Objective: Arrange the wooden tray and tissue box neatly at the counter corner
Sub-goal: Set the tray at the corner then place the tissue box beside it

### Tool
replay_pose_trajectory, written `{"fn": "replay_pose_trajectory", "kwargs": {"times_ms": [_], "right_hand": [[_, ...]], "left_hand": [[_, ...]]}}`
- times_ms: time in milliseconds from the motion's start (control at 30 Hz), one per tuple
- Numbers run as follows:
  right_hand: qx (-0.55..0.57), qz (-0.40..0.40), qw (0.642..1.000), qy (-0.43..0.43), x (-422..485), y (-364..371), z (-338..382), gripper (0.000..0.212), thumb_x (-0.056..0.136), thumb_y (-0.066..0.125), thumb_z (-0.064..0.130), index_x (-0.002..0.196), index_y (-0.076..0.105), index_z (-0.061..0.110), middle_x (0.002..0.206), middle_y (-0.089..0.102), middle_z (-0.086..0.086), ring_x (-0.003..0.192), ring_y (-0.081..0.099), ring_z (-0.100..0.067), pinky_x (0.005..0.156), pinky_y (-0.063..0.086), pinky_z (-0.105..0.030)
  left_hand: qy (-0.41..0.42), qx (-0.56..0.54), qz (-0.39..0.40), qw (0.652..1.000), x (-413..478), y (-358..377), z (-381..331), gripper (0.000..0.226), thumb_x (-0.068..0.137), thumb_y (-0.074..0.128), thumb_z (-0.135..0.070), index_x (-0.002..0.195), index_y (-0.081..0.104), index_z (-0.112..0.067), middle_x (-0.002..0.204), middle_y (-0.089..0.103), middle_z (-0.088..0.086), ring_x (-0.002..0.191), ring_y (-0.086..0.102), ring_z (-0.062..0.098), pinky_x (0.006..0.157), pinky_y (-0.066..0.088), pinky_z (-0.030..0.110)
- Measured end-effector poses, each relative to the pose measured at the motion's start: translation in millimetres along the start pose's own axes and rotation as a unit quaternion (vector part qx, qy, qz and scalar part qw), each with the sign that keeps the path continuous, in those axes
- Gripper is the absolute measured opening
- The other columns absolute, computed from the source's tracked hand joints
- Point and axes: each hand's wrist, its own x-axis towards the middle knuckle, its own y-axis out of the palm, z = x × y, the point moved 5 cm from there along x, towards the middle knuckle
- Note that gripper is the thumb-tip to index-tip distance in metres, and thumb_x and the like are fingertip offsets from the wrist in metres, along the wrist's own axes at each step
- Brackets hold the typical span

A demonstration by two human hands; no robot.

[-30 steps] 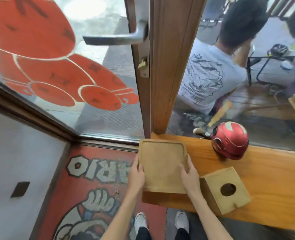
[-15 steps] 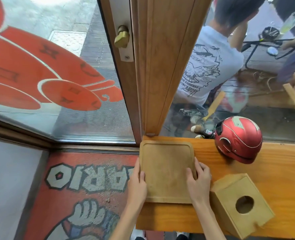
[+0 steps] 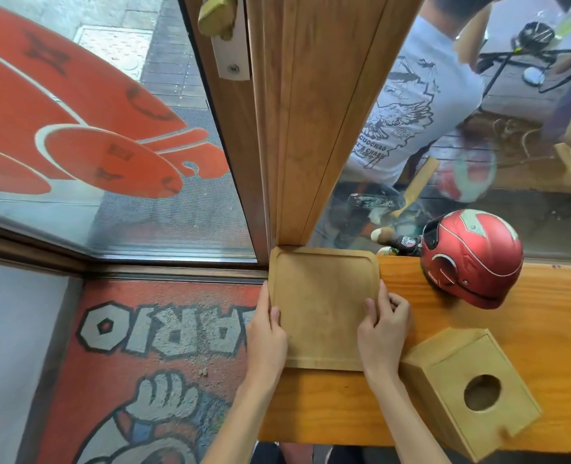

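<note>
In the head view, both forearms reached up from the bottom edge toward the far left corner of the desk (image 3: 411,426). The left hand (image 3: 266,339) lay along the left edge of the wooden tray (image 3: 324,306), palm down, its thumb set on the tray's raised rim and the other fingers (image 3: 263,296) pressed together and running down the outer side, past the desk's left edge. The right hand (image 3: 383,333) rested on the tray's right side, thumb lying on the tray's inner surface, the remaining fingers curled and bunched over the rim onto the desk. Neither hand lifted the tray; each was pressed flat against it.

The tray sat flat in the far left corner of the desk, its back edge against the foot of the wooden door post (image 3: 311,128) and its left edge about level with the desk's left edge. The tissue box (image 3: 458,393) lay near the front edge, just beside the right wrist, turned askew to the tray, its round opening facing up.

Counted: one tray, one tissue box, one red helmet (image 3: 471,259) at the far edge against the glass, two hands.
</note>
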Motion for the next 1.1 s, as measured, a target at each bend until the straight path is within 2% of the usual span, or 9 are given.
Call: {"fn": "replay_pose_trajectory", "kwargs": {"times_ms": [167,333,400,533,767,900,967,1033,1100], "right_hand": [[0.003,0.024,1.0,-0.013,-0.4,-3.5,-0.8,0.051,0.096,0.059,0.015,0.145,0.047,0.005,0.111,0.052,-0.014,0.106,0.05,-0.031,0.095,0.029,-0.021],[-0.021,0.048,0.998,-0.04,-30.4,-5.0,0.5,0.062,0.1,0.051,0.034,0.154,0.031,0.012,0.15,0.043,-0.013,0.134,0.037,-0.029,0.109,0.034,-0.039],[-0.072,0.038,0.994,-0.077,-46.7,-2.0,0.0,0.061,0.1,0.044,0.038,0.153,0.033,0.012,0.158,0.036,-0.012,0.138,0.037,-0.03,0.109,0.036,-0.042],[-0.113,0.015,0.99,-0.08,-52.0,1.2,1.6,0.056,0.098,0.043,0.033,0.15,0.042,0.01,0.157,0.039,-0.015,0.133,0.047,-0.035,0.104,0.045,-0.044],[-0.141,0.009,0.986,-0.093,-48.6,1.0,3.9,0.056,0.096,0.045,0.028,0.149,0.043,0.012,0.155,0.042,-0.015,0.13,0.049,-0.034,0.103,0.043,-0.044],[-0.157,0.008,0.983,-0.099,-44.7,2.3,4.2,0.054,0.095,0.046,0.027,0.148,0.045,0.014,0.152,0.046,-0.014,0.117,0.053,-0.031,0.096,0.044,-0.043],[-0.172,0.008,0.98,-0.099,-41.1,0.5,6.0,0.053,0.096,0.046,0.027,0.148,0.046,0.015,0.152,0.047,-0.013,0.113,0.052,-0.03,0.094,0.044,-0.042],[-0.177,0.021,0.979,-0.101,-41.0,-0.7,6.9,0.053,0.098,0.045,0.029,0.15,0.042,0.016,0.155,0.042,-0.014,0.12,0.049,-0.031,0.099,0.044,-0.042],[-0.167,0.04,0.98,-0.103,-46.4,0.4,3.5,0.055,0.101,0.044,0.033,0.152,0.037,0.014,0.159,0.034,-0.015,0.133,0.042,-0.032,0.108,0.041,-0.043]], "left_hand": [[0.04,0.026,-0.003,0.999,-0.8,-1.1,2.9,0.054,0.107,0.036,-0.008,0.159,0.024,-0.015,0.156,0.043,-0.001,0.142,0.042,0.013,0.112,0.035,0.019],[0.052,0.006,0.005,0.999,-10.0,-3.6,9.1,0.052,0.109,0.033,-0.023,0.159,0.022,-0.018,0.158,0.038,-0.006,0.143,0.035,0.004,0.106,0.026,0.0],[0.057,0.021,-0.009,0.998,-13.1,-3.4,10.3,0.052,0.109,0.032,-0.026,0.159,0.024,-0.017,0.159,0.04,-0.001,0.143,0.038,0.006,0.108,0.029,0.008],[0.095,0.066,-0.036,0.993,-14.2,-2.3,6.5,0.052,0.108,0.033,-0.025,0.159,0.024,-0.014,0.159,0.04,0.004,0.145,0.042,0.019,0.116,0.037,0.031],[0.114,0.117,-0.076,0.984,-11.3,-3.1,5.5,0.049,0.107,0.04,-0.019,0.154,0.035,-0.005,0.152,0.05,0.01,0.137,0.052,0.025,0.104,0.036,0.017],[0.13,0.115,-0.09,0.981,-7.9,-2.6,11.1,0.049,0.106,0.039,-0.023,0.153,0.038,-0.008,0.14,0.062,0.011,0.118,0.066,0.028,0.096,0.053,0.032],[0.133,0.105,-0.086,0.982,-7.4,-2.7,12.4,0.05,0.106,0.037,-0.027,0.154,0.036,-0.012,0.143,0.06,0.009,0.124,0.063,0.027,0.1,0.052,0.042],[0.136,0.09,-0.069,0.984,-6.1,-3.5,14.1,0.051,0.107,0.035,-0.031,0.155,0.033,-0.014,0.149,0.055,0.006,0.133,0.056,0.023,0.108,0.048,0.043],[0.141,0.091,-0.065,0.984,-4.4,-5.0,16.5,0.051,0.107,0.035,-0.032,0.155,0.034,-0.014,0.144,0.059,0.009,0.127,0.06,0.025,0.104,0.05,0.043]]}}
